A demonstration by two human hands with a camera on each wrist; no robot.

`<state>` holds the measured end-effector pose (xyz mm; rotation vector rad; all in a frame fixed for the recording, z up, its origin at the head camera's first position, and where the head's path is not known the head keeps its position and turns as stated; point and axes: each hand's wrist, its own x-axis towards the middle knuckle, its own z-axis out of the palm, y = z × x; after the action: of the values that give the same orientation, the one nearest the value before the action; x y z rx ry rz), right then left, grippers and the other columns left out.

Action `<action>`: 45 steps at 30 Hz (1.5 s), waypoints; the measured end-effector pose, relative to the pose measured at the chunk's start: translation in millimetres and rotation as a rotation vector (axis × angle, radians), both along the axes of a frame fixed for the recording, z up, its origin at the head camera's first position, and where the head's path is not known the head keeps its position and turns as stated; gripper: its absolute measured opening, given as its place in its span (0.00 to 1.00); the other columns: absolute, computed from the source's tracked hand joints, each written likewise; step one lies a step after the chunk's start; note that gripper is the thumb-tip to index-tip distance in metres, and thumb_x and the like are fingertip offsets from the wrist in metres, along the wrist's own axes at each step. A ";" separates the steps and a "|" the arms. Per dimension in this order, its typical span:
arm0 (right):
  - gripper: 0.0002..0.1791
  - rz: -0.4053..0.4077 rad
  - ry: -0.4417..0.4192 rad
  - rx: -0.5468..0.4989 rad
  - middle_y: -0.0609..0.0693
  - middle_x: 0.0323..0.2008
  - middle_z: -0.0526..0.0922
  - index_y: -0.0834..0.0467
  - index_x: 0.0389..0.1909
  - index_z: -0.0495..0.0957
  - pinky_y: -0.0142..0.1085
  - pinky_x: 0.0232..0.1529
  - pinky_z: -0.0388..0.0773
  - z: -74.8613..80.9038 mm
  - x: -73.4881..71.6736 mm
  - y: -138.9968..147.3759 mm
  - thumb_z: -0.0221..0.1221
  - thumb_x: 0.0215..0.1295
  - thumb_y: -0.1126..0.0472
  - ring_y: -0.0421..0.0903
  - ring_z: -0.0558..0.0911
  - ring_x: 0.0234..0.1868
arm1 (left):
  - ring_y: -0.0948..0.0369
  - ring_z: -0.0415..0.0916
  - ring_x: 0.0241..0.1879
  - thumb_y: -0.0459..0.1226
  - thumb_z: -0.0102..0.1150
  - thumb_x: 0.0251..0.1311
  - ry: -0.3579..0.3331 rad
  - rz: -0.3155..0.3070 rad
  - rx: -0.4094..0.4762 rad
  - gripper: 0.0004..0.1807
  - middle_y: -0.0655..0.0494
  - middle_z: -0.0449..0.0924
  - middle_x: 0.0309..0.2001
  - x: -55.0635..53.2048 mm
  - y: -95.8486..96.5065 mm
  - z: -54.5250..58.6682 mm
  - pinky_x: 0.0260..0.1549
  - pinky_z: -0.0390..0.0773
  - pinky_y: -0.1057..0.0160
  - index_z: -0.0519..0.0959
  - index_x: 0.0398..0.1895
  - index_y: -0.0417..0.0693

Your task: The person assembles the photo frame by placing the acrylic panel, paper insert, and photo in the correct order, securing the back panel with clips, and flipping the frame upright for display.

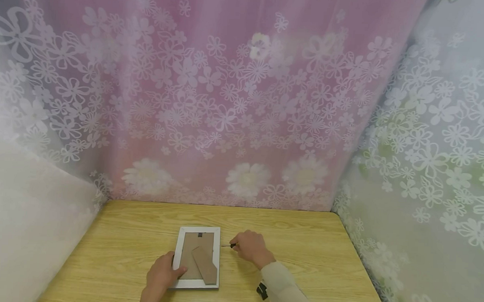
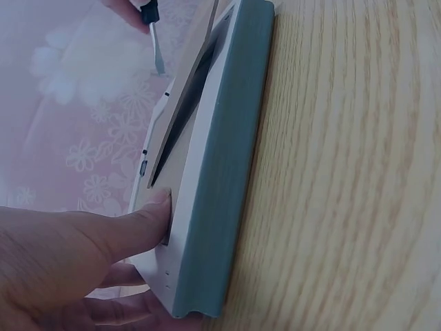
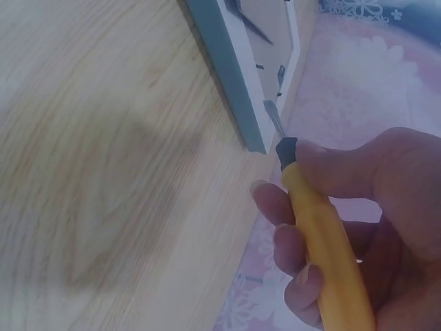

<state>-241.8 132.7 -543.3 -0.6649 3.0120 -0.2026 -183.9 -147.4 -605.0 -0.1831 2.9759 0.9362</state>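
A picture frame (image 1: 215,265) lies back side up on the table, its white border around a brown backing board (image 1: 190,264). The brown stand flap (image 1: 206,267) is set slantwise over that board. My left hand (image 1: 160,272) grips the frame's lower left side, thumb on the back and fingers at the outer edge. In the right wrist view a flat-blade screwdriver (image 3: 320,234) with a yellow handle and black collar is held in my right hand (image 1: 251,247). Its blade (image 3: 274,118) points left toward the frame's right edge. Small dark tabs (image 3: 280,71) show along the inner border.
The wood-grain table (image 1: 302,259) carries the frame near its front middle. A pink flowered curtain (image 1: 235,102) hangs behind the far edge, with pale flowered cloth (image 1: 437,175) at the right and more cloth (image 1: 36,206) at the left. Something black (image 1: 262,291) shows beside the right sleeve.
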 end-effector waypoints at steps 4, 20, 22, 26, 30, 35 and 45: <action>0.11 0.022 0.009 0.008 0.42 0.43 0.92 0.43 0.47 0.90 0.28 0.16 0.62 3.2 -1.7 -6.1 0.68 0.67 0.57 0.33 0.68 0.18 | 0.44 0.85 0.44 0.45 0.78 0.51 -0.011 -0.004 -0.020 0.32 0.38 0.86 0.46 -0.8 0.8 2.8 0.41 0.82 0.44 0.80 0.54 0.33; 0.10 0.083 0.031 0.089 0.38 0.40 0.92 0.41 0.45 0.91 0.31 0.22 0.73 5.7 -5.3 -21.9 0.68 0.67 0.57 0.36 0.84 0.26 | 0.45 0.85 0.42 0.43 0.79 0.50 -0.033 0.006 -0.018 0.31 0.38 0.86 0.45 -2.0 3.2 7.0 0.38 0.82 0.45 0.81 0.53 0.33; 0.10 0.084 0.038 0.100 0.37 0.40 0.92 0.40 0.45 0.91 0.31 0.23 0.75 6.5 -5.0 -22.2 0.68 0.67 0.57 0.37 0.85 0.27 | 0.45 0.85 0.41 0.43 0.79 0.50 -0.027 0.005 -0.017 0.31 0.38 0.87 0.44 -2.4 2.9 6.2 0.37 0.82 0.45 0.81 0.53 0.33; 0.09 0.085 0.036 0.109 0.37 0.39 0.92 0.40 0.45 0.91 0.33 0.24 0.77 6.0 -5.2 -22.9 0.68 0.67 0.56 0.39 0.86 0.28 | 0.46 0.85 0.41 0.43 0.80 0.49 -0.017 0.006 -0.012 0.31 0.39 0.87 0.44 -2.4 1.8 5.4 0.36 0.82 0.45 0.81 0.52 0.33; 0.09 0.088 0.029 0.106 0.38 0.39 0.92 0.41 0.45 0.91 0.33 0.24 0.77 5.8 -5.1 -24.2 0.67 0.67 0.56 0.39 0.86 0.28 | 0.44 0.85 0.42 0.43 0.80 0.49 -0.020 0.009 -0.017 0.31 0.38 0.86 0.45 -2.3 1.1 4.8 0.37 0.82 0.45 0.81 0.52 0.33; 0.09 0.102 0.053 0.124 0.37 0.40 0.92 0.41 0.44 0.91 0.31 0.24 0.76 8.1 -4.5 -25.3 0.68 0.66 0.57 0.38 0.86 0.29 | 0.45 0.84 0.41 0.43 0.80 0.49 -0.026 0.007 -0.020 0.30 0.38 0.86 0.44 -2.5 2.0 5.2 0.37 0.82 0.45 0.81 0.51 0.33; 0.06 0.131 0.093 0.214 0.36 0.35 0.91 0.39 0.38 0.92 0.32 0.25 0.76 13.2 -9.2 -33.7 0.71 0.64 0.55 0.36 0.84 0.28 | 0.47 0.84 0.39 0.42 0.80 0.48 -0.021 0.012 -0.009 0.30 0.38 0.86 0.43 -2.4 2.0 6.9 0.37 0.82 0.46 0.81 0.51 0.32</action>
<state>-251.0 99.1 -530.2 -0.8669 3.0005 0.1583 -186.3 -145.4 -598.1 -0.2098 2.9639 0.9162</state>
